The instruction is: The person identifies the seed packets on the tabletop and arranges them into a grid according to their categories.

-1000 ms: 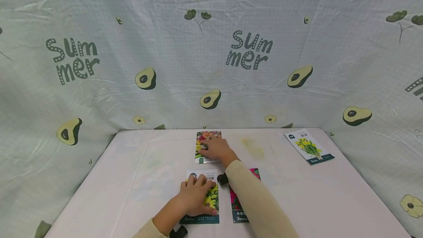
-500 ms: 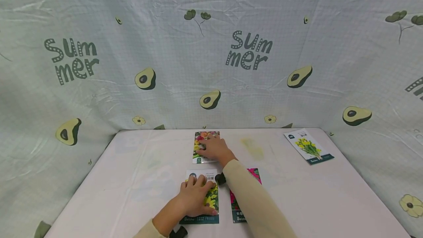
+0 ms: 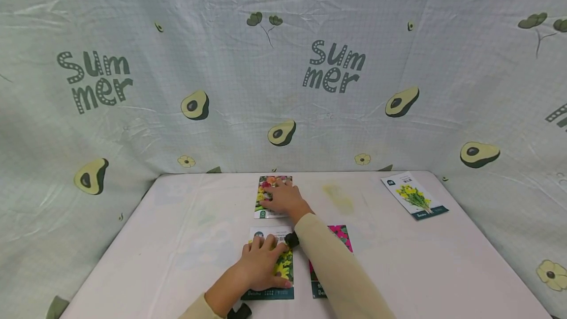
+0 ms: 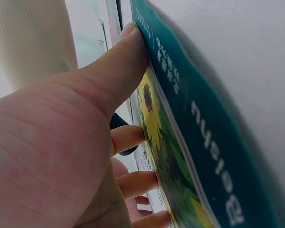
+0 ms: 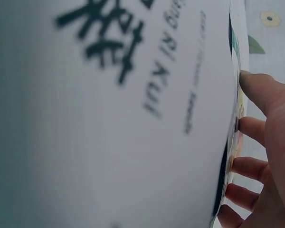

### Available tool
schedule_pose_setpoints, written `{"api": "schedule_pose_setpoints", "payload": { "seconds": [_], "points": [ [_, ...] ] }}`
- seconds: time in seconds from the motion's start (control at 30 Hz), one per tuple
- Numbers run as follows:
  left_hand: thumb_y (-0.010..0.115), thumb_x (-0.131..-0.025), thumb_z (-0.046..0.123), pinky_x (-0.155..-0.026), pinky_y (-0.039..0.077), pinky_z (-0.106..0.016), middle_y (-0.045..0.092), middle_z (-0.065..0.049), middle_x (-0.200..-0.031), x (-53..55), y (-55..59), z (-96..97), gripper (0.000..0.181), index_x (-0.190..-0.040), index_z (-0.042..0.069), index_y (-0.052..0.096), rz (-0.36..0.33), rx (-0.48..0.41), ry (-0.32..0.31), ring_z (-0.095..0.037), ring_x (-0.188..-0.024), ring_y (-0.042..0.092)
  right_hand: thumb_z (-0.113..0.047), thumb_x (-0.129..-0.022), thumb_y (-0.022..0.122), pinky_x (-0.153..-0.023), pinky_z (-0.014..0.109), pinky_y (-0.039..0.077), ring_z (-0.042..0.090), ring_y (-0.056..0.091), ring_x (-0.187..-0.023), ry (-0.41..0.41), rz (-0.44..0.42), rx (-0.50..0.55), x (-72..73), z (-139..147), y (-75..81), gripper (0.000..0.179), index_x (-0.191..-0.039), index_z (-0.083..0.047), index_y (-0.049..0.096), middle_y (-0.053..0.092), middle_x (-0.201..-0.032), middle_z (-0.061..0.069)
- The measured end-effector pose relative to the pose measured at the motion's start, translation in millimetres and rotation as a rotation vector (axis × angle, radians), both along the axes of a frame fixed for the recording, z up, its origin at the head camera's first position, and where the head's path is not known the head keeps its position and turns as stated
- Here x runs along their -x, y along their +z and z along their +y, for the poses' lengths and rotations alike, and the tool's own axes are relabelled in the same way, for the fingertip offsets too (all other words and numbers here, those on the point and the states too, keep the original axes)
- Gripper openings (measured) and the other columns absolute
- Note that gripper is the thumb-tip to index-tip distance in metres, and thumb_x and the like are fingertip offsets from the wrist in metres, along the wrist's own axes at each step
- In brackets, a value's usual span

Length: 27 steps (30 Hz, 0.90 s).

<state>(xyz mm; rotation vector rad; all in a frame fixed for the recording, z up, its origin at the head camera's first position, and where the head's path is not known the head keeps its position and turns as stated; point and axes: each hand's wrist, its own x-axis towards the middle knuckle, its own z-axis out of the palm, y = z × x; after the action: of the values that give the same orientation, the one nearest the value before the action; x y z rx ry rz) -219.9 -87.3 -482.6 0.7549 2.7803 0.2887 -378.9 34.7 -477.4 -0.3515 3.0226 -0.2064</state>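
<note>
On the sunflower packet [image 3: 285, 264], left hand [image 3: 262, 266] splayed, unclenched; on the multicoloured packet [image 3: 266, 182], right hand [image 3: 285, 199] likewise.

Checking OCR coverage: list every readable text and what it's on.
"sum mer": backdrop cloth, twice; a third is cut off at the right edge.
"Beishu": sunflower packet.
"日": same packet, head view.
"葵" and "ang Ri Kui": same packet, right wrist view, start cut off.
"Bei": pink-flower packet, rest covered.
"Beishu": yellow-bouquet packet.
Too small or blurred: all fine print, the yellow-bouquet packet's title, anything on the mixed-flower packet.
</note>
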Motion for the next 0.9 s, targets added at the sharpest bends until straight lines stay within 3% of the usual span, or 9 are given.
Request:
{"api": "schedule_pose_setpoints", "payload": {
  "seconds": [0.37, 0.7, 0.9],
  "points": [
    [0.071, -0.078, 0.076, -0.094, 0.04, -0.063, 0.045, -0.008, -0.138, -0.2, 0.9, -1.4, 0.076, -0.138, 0.032, 0.053, 0.0, 0.013, -0.011, -0.039, -0.124, 0.042, -0.068, -0.096, 0.054, -0.122, 0.056, 0.029, 0.039, 0.03, -0.154, 0.002, -0.01, 0.016, 1.1, -6.0, 0.1, 0.066, -0.153, -0.035, 0.048, 0.035, -0.166, 0.007],
    [0.075, -0.08, 0.069, -0.097, 0.039, -0.064, 0.044, -0.009, -0.138, -5.8, 18.2, 2.6, 0.075, -0.139, 0.027, 0.055, -0.043, 0.031, 0.006, -0.039, -0.125, 0.042, -0.069, -0.096, 0.051, -0.121, 0.055, 0.03, 0.037, 0.03, -0.154, 0.014, -0.013, -0.016, 6.0, -5.6, -1.8, 0.067, -0.155, -0.038, 0.044, 0.032, -0.167, 0.006],
    [0.074, -0.08, 0.071, -0.096, 0.04, -0.062, 0.044, -0.008, -0.138, -2.9, 9.2, 0.6, 0.076, -0.14, 0.029, 0.054, -0.031, 0.027, 0.005, -0.038, -0.125, 0.042, -0.068, -0.096, 0.053, -0.122, 0.056, 0.029, 0.037, 0.03, -0.154, 0.007, -0.021, 0.005, 4.9, -4.9, -2.4, 0.067, -0.155, -0.038, 0.044, 0.032, -0.166, 0.008]
  ]
}}
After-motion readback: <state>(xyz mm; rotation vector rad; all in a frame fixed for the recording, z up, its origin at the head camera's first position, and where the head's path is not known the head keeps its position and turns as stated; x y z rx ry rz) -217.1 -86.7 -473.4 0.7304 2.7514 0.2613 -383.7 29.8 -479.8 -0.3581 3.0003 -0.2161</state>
